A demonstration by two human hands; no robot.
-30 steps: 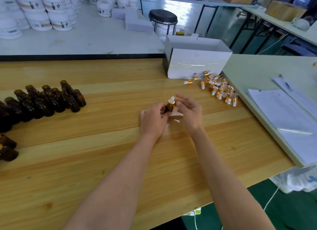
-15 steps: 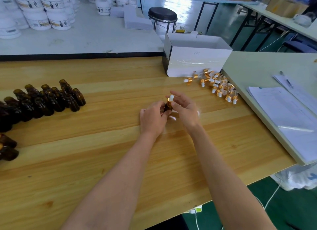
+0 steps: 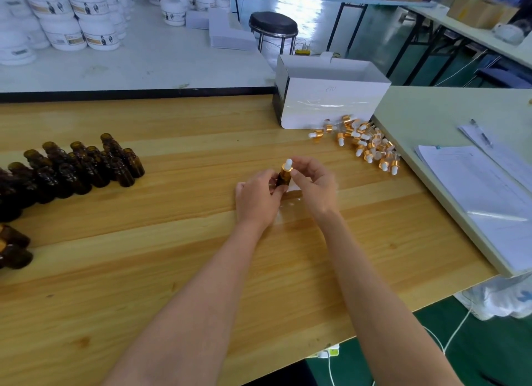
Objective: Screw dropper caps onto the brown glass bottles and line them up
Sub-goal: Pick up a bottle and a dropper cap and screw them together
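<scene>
A brown bottle (image 3: 283, 179) is held upright at centre, with a gold-collared, white-bulbed cap (image 3: 287, 166) seated on its neck. At nine o'clock uncapped bottles (image 3: 86, 166) are clustered; at two o'clock loose caps (image 3: 365, 143) are heaped.
</scene>
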